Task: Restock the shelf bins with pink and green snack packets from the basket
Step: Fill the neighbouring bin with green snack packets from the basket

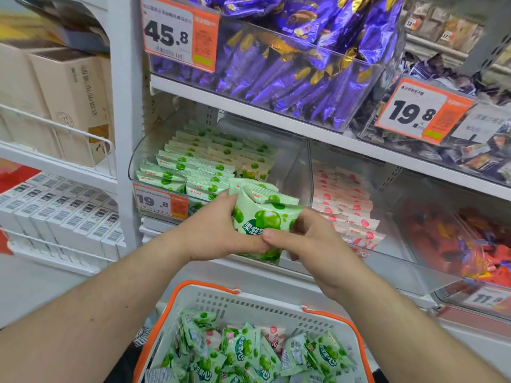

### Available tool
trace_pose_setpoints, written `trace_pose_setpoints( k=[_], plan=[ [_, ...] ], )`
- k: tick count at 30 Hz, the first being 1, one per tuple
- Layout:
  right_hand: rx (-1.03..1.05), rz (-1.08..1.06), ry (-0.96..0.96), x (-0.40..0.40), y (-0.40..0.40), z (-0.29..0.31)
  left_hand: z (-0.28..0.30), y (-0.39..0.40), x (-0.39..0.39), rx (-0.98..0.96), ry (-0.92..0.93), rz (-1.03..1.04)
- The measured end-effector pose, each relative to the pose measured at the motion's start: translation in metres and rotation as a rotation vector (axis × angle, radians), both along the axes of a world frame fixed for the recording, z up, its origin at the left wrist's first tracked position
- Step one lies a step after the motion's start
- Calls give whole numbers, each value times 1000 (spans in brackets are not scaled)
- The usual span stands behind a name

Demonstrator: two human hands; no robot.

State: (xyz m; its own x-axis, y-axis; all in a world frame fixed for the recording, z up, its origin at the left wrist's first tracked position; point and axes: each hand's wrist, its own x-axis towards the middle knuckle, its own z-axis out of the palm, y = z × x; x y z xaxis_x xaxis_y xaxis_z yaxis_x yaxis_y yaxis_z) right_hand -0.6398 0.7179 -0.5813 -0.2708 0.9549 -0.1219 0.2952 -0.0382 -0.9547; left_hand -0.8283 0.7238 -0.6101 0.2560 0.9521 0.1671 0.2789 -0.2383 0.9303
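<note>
head view: green packets (265, 219) between hands

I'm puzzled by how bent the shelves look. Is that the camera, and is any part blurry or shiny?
Head view: the wide lens bows the white shelf edge; the far right boxes are blurred; shop light glares off the purple packets; the green packets in both hands stay fairly sharp.

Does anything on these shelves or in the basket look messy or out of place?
Mostly tidy. The green packets in the green bin and the pink ones in the pink bin stand in neat rows. Only the basket is jumbled: green packets lie tumbled at all angles with a few pink packets mixed in. Both hands hold a stack of green packets.
</note>
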Motion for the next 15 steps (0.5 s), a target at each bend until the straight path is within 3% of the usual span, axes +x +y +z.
trace_pose_setpoints(
  k=[6,11,15],
  plan=[
    [-156,74,193,-17,10,17,6,7,-23,60,313,62],
    [22,-274,132,-27,55,24,11,22,-65,100,196,520],
    [24,-427,-3,-48,110,-1,4,27,-66,136,185,570]
  ],
)
